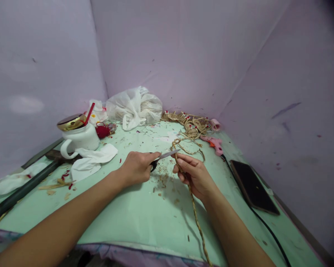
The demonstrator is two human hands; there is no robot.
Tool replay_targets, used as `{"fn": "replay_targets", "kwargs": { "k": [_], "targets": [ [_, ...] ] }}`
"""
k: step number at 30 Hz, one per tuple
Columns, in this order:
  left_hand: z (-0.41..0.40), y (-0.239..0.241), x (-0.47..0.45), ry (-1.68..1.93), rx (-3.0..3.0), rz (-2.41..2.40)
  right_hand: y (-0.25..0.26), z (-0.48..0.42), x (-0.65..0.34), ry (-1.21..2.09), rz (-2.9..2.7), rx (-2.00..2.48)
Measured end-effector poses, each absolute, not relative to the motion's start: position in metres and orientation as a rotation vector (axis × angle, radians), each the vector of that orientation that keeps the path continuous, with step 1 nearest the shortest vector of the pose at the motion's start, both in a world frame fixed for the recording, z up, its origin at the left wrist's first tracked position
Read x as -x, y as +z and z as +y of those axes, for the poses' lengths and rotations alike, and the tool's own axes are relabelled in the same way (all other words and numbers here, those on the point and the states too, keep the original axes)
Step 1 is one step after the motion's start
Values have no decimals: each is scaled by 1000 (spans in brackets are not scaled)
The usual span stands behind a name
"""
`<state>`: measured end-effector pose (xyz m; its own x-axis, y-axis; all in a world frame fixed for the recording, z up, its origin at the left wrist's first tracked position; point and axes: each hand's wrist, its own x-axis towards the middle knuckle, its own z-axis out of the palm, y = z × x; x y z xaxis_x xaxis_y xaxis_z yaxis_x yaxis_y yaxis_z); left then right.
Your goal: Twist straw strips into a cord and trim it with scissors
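My left hand (137,167) is closed round the black handles of a pair of scissors (167,155), whose blades point right toward the rope. My right hand (193,173) is closed on a braided jute rope (196,215). That rope runs from under my right wrist down to the table's near edge and up past my fingers to a tangle of jute cord (190,126) at the back. The blade tips meet the rope just above my right fingers. Both hands hover over a light green table (144,215).
A white mug (79,139) with a gold lid and red straw stands at the left, white cloths beside it. A white plastic bag (135,105) lies at the back. A pink glue gun (215,144), a dark phone (253,185) and a black cable (269,230) are on the right. Lilac walls enclose the table.
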<state>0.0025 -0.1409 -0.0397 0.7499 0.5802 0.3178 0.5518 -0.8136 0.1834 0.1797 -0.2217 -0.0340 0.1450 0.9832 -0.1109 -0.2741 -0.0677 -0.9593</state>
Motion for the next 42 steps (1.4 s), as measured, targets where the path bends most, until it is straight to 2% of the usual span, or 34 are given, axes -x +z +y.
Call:
{"fn": "replay_targets", "kwargs": {
  "k": [7,14,24,42],
  "targets": [
    [-142,-40,-4,786,-2651,964,-32,-222,-178,1277,-808,1098],
    [-144,-45,-4,630,-3020,968,-35,-217,-178,1105,-683,1223],
    [-142,-41,-4,536,-3110,1017,-35,-218,-174,773,-909,1495],
    [-144,-40,-3,424,-3156,952,-37,-217,-176,859,-972,1470]
  ]
}}
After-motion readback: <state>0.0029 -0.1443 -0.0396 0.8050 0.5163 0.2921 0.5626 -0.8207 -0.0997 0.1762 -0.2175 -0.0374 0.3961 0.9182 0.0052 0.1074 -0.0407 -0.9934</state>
